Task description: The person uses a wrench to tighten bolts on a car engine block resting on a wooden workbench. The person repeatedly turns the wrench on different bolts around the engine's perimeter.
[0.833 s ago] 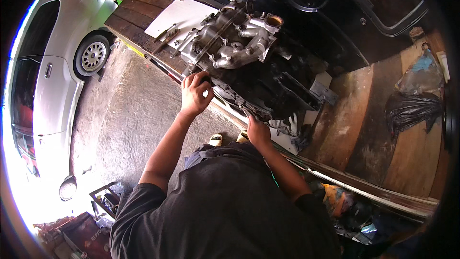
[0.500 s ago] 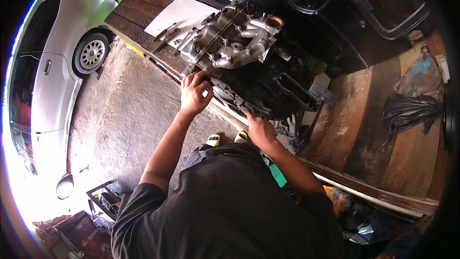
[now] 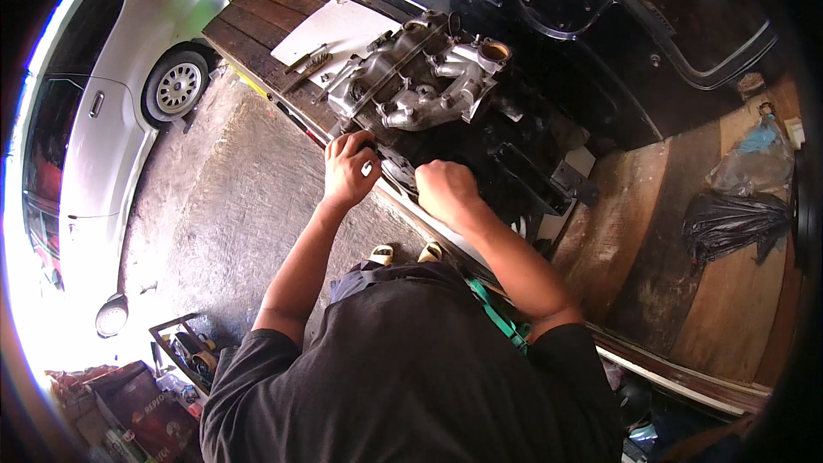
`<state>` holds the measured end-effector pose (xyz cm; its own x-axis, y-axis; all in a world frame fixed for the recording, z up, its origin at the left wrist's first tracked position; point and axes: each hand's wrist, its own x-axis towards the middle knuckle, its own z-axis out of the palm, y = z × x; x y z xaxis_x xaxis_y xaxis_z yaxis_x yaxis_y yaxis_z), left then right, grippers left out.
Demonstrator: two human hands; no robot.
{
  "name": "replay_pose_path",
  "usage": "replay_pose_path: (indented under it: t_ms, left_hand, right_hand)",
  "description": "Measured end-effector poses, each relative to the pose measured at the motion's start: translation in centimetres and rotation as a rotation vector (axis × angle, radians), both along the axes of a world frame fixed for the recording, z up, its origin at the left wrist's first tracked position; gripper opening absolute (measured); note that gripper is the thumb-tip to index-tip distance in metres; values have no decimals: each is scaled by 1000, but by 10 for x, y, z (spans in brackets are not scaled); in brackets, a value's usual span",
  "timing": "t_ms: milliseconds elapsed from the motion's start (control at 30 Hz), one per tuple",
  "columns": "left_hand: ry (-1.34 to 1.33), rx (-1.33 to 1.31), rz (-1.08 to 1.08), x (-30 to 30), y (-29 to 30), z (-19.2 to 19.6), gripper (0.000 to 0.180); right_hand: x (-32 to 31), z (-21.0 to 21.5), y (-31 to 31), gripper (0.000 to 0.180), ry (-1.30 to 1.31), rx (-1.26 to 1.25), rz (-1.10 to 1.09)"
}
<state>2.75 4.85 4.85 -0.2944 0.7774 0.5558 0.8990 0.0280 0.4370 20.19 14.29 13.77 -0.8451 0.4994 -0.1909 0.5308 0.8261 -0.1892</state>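
An engine with a silver-grey top and a dark lower block lies on the wooden bench in front of me. At its near left end my left hand is curled, thumb toward fingers, around a small dark part that its fingers mostly cover. My right hand is a closed fist over the engine's near side, right of the left hand. Whatever the right fingers grip is hidden beneath them. Between the hands shows a grey, ridged edge of the engine.
A white board with a metal spring and rod lies behind the engine on the bench. Black panels stand along the back. Plastic bags rest at right. A silver car stands at left; a crate sits lower left.
My right hand has moved up and left along the engine's near side and now shows as a fist. My left hand keeps its place at the near left end.
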Motion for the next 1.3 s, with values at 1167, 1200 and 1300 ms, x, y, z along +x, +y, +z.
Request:
replay_pose_path:
  t_ms: [1167, 1200, 1300]
  left_hand:
    - [87, -193, 98, 4, -18, 2, 64]
    - [86, -200, 77, 4, -17, 2, 62]
    - [81, -227, 35, 4, -14, 2, 58]
  right_hand:
    - [95, -194, -61, 30, 518, -599, -699]
    - [95, -194, -60, 31, 513, -575, -687]
    - [95, -199, -58, 33, 536, -458, -615]
